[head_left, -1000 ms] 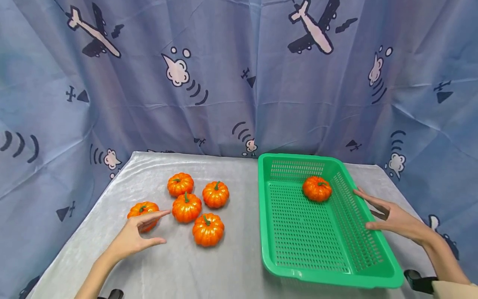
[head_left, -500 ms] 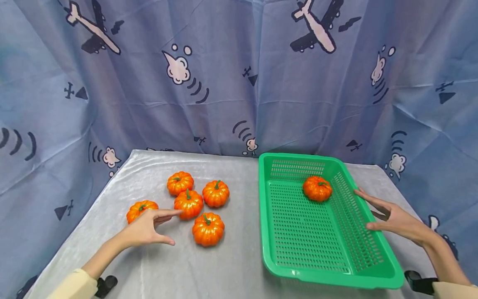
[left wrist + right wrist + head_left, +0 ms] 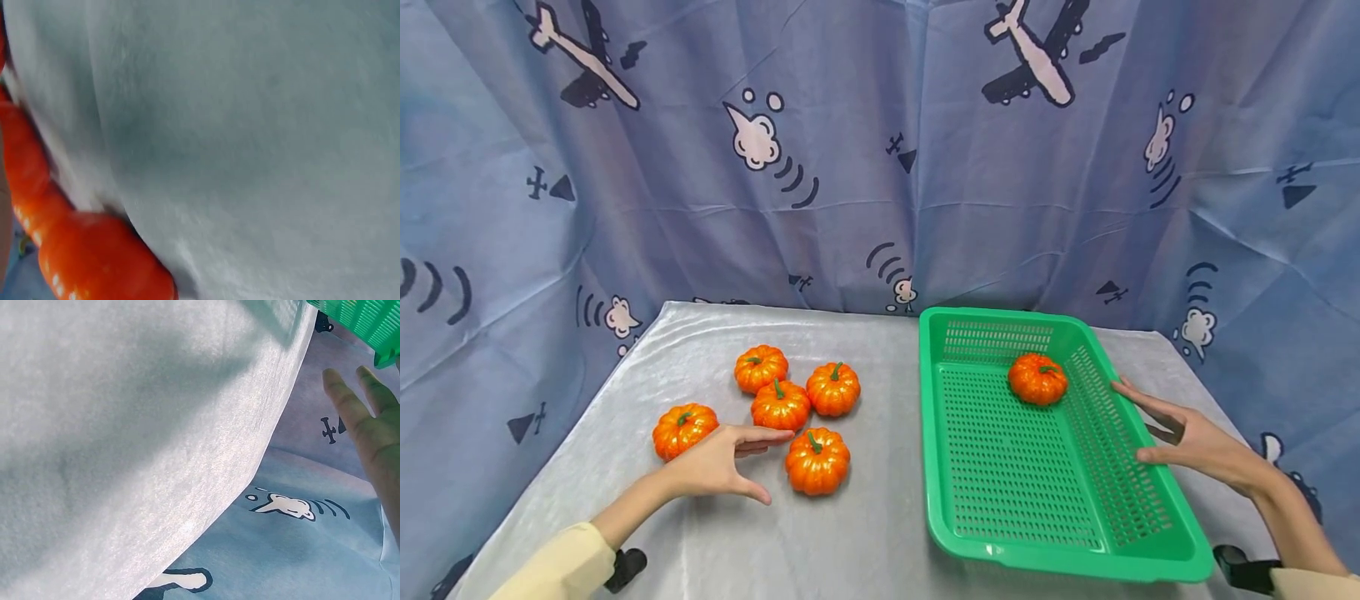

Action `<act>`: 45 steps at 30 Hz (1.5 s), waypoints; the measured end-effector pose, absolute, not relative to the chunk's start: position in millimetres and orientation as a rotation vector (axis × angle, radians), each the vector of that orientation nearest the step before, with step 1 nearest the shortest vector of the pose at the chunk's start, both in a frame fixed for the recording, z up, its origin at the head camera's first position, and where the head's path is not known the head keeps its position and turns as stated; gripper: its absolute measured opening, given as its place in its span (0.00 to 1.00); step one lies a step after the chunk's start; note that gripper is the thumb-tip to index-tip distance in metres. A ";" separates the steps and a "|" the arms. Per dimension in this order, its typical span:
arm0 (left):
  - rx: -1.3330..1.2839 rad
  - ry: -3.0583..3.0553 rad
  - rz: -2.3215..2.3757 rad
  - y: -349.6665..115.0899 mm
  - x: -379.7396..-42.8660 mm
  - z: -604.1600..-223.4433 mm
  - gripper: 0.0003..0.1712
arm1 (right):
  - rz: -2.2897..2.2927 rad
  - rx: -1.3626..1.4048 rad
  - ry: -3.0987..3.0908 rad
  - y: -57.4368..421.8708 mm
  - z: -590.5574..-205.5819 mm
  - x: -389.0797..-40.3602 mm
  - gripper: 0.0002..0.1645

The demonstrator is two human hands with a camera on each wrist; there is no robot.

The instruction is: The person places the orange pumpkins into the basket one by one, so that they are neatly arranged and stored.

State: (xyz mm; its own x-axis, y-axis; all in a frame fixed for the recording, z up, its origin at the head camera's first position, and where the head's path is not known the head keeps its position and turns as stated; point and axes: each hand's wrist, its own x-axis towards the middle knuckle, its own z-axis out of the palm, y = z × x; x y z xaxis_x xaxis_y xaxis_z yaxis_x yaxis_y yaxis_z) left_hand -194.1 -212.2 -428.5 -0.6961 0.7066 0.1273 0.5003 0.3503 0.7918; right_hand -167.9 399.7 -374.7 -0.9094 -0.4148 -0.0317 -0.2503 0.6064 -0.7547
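My left hand [image 3: 718, 462] has its thumb and fingers spread apart with nothing between them. Its fingertips reach the left side of the nearest small glossy orange pumpkin [image 3: 817, 462] in the head view. Just beyond is another pumpkin [image 3: 781, 406], and the left pumpkin [image 3: 685, 431] is partly hidden behind the hand. The left wrist view has pumpkins [image 3: 100, 259] along its left edge. On the right, my right hand [image 3: 1202, 442] rests with extended fingers and thumb at the right rim of a green plastic basket [image 3: 928, 450]. One pumpkin [image 3: 1037, 379] sits inside, toward the back.
Two more pumpkins stand farther back, one on the left [image 3: 762, 369] and one on the right [image 3: 833, 389]. A light grey cloth [image 3: 880, 517] covers the table. Behind it hangs a blue curtain [image 3: 850, 167] printed with planes.
My left hand has moved right and slightly toward me, from beside the left pumpkin to the nearest one. The middle pumpkin shifted slightly right and back. The right hand stays at the basket rim.
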 end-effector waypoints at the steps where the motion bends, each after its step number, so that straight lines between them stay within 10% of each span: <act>1: 1.090 2.370 1.258 -210.1 -194.4 -430.3 0.44 | -1.189 -0.552 2.624 399.7 -374.9 -167.8 0.47; 27: 0.923 2.300 1.382 -152.0 -200.2 -448.5 0.49 | -1.231 -0.542 2.580 394.3 -382.6 -167.4 0.46; 45: 0.667 2.676 1.386 -115.6 -207.7 -356.7 0.44 | -1.206 -0.515 2.619 401.2 -376.1 -167.8 0.46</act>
State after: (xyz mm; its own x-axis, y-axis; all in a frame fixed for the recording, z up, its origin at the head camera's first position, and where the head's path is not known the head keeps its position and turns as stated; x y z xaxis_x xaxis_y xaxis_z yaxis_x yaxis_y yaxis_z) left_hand -207.7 -115.6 -356.7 -0.9051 0.3993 0.1459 0.3495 0.5036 0.7901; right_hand -167.8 401.2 -376.1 -0.9162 -0.3980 -0.0456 -0.2241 0.6037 -0.7650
